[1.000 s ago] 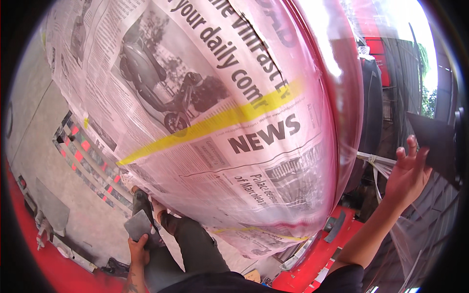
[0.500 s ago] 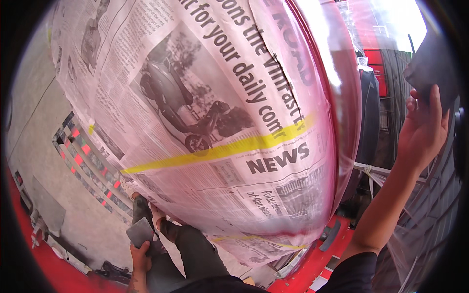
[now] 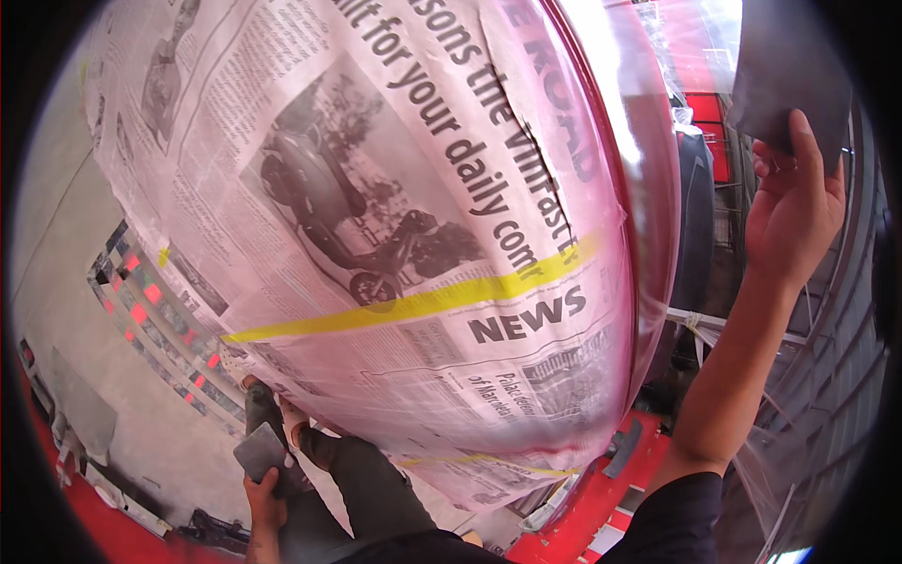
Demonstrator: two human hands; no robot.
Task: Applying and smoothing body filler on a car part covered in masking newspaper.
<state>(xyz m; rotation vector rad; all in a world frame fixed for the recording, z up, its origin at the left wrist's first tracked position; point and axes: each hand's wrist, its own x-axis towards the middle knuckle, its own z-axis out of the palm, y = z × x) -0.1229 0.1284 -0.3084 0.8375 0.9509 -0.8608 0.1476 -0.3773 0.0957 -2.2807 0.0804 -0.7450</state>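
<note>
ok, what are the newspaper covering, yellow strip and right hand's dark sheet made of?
Newspaper covering: matte newsprint, by its columns and photos. Yellow strip: likely matte masking tape, flat, thin. Dark sheet: unclear; matte, evenly grey, perhaps sandpaper or rubber.

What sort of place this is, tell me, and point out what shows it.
Probably a vehicle paint or body workshop: newspaper covers a big curved form, yellow tape runs across it, and pink colour tints the paper beside a glossy reddish edge.
</note>
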